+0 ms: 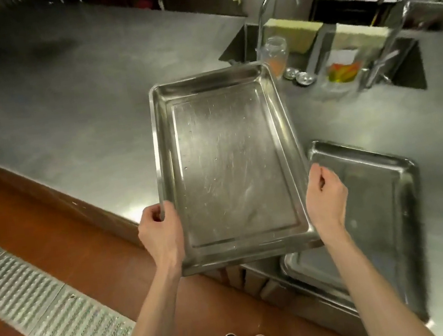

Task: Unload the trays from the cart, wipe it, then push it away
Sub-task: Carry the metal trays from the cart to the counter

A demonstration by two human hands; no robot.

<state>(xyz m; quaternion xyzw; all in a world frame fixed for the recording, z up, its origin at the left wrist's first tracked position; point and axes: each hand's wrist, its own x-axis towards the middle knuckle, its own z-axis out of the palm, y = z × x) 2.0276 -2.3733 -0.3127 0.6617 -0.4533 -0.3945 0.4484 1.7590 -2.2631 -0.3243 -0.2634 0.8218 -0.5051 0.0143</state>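
Note:
I hold an empty steel tray (228,161) in the air over the front edge of the steel counter (63,104). My left hand (160,230) grips the tray's left rim near its close corner. My right hand (325,198) grips the right rim opposite. A second steel tray (370,203) lies flat on the counter to the right, partly under my right forearm. The cart is not in view.
A sink (411,67) with two tall taps sits at the counter's far right, with a clear jar (275,54) and a plastic container (343,71) beside it. Below the counter runs a brown floor with a metal drain grate (48,300). My shoes show at the bottom.

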